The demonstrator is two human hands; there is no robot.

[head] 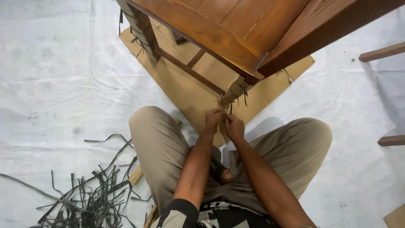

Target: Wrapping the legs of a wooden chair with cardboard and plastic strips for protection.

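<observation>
A brown wooden table [236, 25] stands on a cardboard sheet [190, 90]. Its near leg [236, 90] is wrapped in cardboard bound with dark straps. My left hand [214, 119] and my right hand [234, 126] meet at the foot of that leg, fingers pinched on the wrapping and a dark strap there. What exactly each finger grips is too small to tell. I sit on the floor with knees spread either side.
A heap of cut dark plastic straps [90, 194] lies on the white floor sheet [50, 84] at the lower left. The far table leg [141, 29] is also wrapped. Wooden bars [382, 52] stick in from the right edge.
</observation>
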